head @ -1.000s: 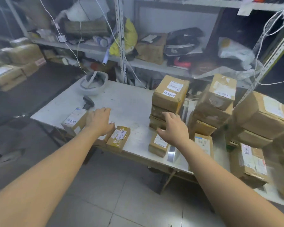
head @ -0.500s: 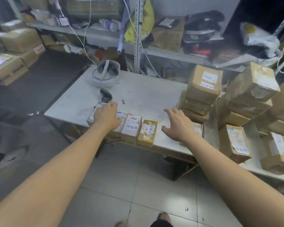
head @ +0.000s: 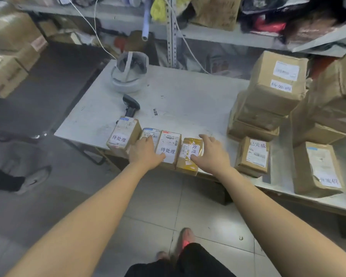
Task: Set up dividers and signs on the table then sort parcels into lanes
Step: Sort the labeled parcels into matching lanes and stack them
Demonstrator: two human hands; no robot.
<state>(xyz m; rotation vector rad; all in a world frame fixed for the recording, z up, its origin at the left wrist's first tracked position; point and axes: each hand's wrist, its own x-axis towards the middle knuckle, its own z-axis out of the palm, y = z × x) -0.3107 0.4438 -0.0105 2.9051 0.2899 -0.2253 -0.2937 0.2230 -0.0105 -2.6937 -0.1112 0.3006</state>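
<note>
Several small cardboard parcels with white labels lie in a row along the grey table's (head: 188, 96) front edge. My left hand (head: 145, 151) rests flat on the second parcel (head: 149, 133), between the leftmost parcel (head: 123, 136) and a third parcel (head: 169, 145). My right hand (head: 211, 153) lies with spread fingers against the right side of the yellow-taped parcel (head: 189, 154) at the row's right end. Another labelled parcel (head: 253, 154) sits apart to the right.
A tall stack of brown boxes (head: 268, 96) stands at the table's right, with more boxes (head: 318, 168) beyond. A black barcode scanner (head: 130, 105) and a grey headset (head: 129, 73) lie at the back left. Cluttered shelves rise behind. Tiled floor is below.
My right hand moved left from the box stack to the yellow-taped parcel. My left hand shifted right from the leftmost parcel onto the second one. The parcels now sit close together in a row.
</note>
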